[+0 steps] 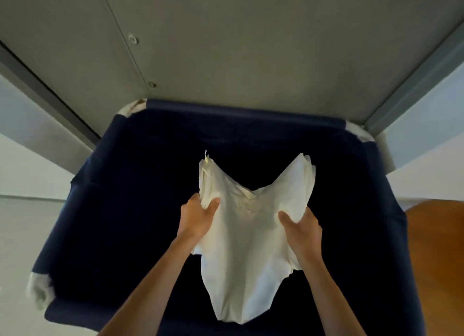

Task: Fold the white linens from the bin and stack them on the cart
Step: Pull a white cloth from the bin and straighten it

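Observation:
A white linen point(247, 237) hangs in the air over the dark blue fabric bin point(105, 210). My left hand point(197, 216) grips its left edge, thumb on top of the cloth. On the right edge, my right hand point(300, 226) holds the cloth the same way. Two corners of the linen stick up beyond my hands and the rest droops toward me. The bin's inside is dark and I see no other linen in it. The cart is not in view.
The bin has white corner pieces point(39, 289) and a padded blue rim. A grey wall panel point(226, 47) rises behind it, with grey frames on both sides. An orange-brown wooden surface point(439, 255) lies at the right.

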Demonstrator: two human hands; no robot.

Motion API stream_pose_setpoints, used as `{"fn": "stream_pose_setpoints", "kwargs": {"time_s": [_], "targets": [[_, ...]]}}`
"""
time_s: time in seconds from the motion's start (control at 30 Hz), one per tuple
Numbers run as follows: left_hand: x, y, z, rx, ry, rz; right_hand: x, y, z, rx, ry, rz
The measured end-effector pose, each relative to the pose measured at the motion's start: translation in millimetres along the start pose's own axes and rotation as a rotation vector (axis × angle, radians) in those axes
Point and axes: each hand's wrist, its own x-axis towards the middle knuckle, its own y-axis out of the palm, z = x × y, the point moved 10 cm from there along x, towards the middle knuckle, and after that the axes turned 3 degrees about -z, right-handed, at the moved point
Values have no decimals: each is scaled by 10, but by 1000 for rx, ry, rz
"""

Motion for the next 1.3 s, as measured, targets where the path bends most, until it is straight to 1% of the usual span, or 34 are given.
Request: {"fn": "stream_pose_setpoints", "kwargs": {"time_s": [0.3,0.47,0.67,0.8,1.0,1.13,1.3], "targets": [[-434,-228,-547,-52,214,4,-496,-616,319,61,-46,-136],[-754,-193,-858,-57,334,42,-721,-986,294,37,-51,-216],[-1180,-129,-1337,-41,511,49,-934,-1516,273,15,-76,-297],[-1486,24,-1670,-29,596,45,-1019,-1961,260,64,-122,-353],[-2124,351,-2178,-30,689,-4,-1100,-2722,110,116,-211,-414],[-2679,628,-2541,-54,747,-46,-1094,-3320,-85,138,-263,-418],[-3262,1015,-2839,-99,769,-96,-1072,-4092,-298,122,-338,-429]]}}
